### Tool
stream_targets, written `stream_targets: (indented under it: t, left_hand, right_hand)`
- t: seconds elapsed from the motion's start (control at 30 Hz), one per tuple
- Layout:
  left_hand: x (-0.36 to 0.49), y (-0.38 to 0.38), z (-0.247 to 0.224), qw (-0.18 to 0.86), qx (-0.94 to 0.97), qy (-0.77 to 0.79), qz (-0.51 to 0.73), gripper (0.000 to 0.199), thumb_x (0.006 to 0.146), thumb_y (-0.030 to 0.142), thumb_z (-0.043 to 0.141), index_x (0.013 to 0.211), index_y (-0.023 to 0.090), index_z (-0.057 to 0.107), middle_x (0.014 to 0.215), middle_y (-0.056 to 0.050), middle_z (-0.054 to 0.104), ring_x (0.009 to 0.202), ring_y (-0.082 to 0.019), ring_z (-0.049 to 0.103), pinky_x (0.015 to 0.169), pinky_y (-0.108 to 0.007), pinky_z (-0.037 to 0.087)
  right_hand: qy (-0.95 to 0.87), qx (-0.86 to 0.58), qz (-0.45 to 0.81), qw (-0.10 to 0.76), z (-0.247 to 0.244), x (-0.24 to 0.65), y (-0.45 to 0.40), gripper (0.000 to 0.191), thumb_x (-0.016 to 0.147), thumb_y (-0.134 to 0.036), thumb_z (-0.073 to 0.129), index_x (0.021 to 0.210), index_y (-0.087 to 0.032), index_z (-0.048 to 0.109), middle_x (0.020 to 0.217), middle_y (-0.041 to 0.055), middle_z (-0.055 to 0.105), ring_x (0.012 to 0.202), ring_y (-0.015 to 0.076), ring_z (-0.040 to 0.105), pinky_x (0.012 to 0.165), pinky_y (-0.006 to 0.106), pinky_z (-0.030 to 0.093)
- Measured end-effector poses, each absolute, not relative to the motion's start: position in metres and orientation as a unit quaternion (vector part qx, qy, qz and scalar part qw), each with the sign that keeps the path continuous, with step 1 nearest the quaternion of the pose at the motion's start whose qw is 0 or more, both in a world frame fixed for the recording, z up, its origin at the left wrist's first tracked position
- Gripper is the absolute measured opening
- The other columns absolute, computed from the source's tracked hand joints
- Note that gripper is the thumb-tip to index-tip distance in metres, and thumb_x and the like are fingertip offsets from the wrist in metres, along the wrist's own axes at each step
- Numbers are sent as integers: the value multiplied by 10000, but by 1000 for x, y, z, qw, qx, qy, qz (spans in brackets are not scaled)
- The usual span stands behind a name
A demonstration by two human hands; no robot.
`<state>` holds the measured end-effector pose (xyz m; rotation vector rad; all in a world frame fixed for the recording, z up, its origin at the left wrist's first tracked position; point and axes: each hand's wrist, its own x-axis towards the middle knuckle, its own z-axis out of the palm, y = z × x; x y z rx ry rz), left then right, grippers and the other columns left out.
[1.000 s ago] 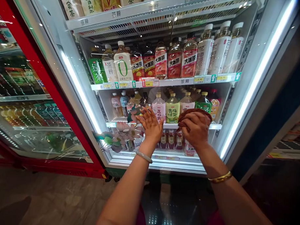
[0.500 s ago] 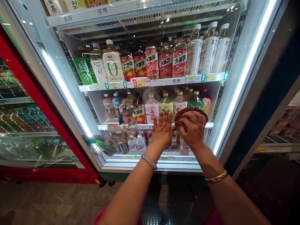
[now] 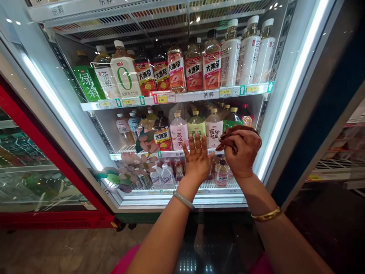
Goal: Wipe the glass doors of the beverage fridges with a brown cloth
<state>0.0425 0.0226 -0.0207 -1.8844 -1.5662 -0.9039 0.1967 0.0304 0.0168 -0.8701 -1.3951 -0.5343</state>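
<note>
My right hand point(image 3: 244, 153) grips a crumpled brown cloth point(image 3: 241, 133), in front of the right part of the fridge's glass. To its left, my left hand point(image 3: 197, 160) is open, palm forward and fingers spread, seemingly flat against the glass door. A pale bangle rings my left wrist and a gold one my right. Behind the hands, through the glass, stand a yellow-green bottle point(image 3: 197, 123), a pink bottle point(image 3: 179, 132) and a peach-coloured bottle point(image 3: 214, 128). The cloth partly hides a green bottle point(image 3: 232, 119).
Several red-labelled tea bottles point(image 3: 211, 66) fill the shelf above. Flower decorations point(image 3: 136, 165) sit on the door's lower left. A red-framed fridge point(image 3: 87, 197) adjoins on the left. On the right is a dark blue panel point(image 3: 318, 105), with open shelving beyond it.
My right hand has moved slightly right with the brown cloth, away from my left hand. My left hand stays spread at the glass. The view has shifted a little.
</note>
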Motion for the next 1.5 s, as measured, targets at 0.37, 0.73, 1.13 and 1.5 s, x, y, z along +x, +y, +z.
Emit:
stream_targets:
  t: [0.37,0.73,1.13,1.5]
  left_hand:
    - [39,16,-16,246,-714,-570,-324,793,1015,376,460,1659,138,65,1732,-134,22,1593,-312,-111,1266,-656,-35]
    - [38,12,-14,219,-727,-563,-326,794,990,358,493,1657,131,127,1732,-135,61,1604,-322,-69,1273,-645,-45]
    - [39,18,-19,235,-719,-557,-344,772,1018,355,431,1665,161,57,1745,-116,37,1589,-286,-149,1276,-634,-47]
    - [38,16,-19,241,-723,-552,-337,794,1019,376,434,1661,127,40,1739,-136,-6,1564,-291,-212,1270,-640,-58]
  right_hand:
    - [-699,-376,-248,555,19,203,22,121,813,-215,640,749,-265,730,965,-2,740,1088,248,598,1069,459,366]
    - [-775,-358,-184,488,40,198,7,140,812,-198,605,752,-239,725,923,8,732,1025,225,613,1026,426,397]
    - [-576,-425,-311,625,-4,200,40,327,839,-193,644,1145,-267,733,1543,150,467,1490,451,299,1142,741,233]
    - [-611,-407,-318,600,-23,203,40,111,907,-342,684,965,-275,751,1471,83,554,1447,356,404,1183,626,295]
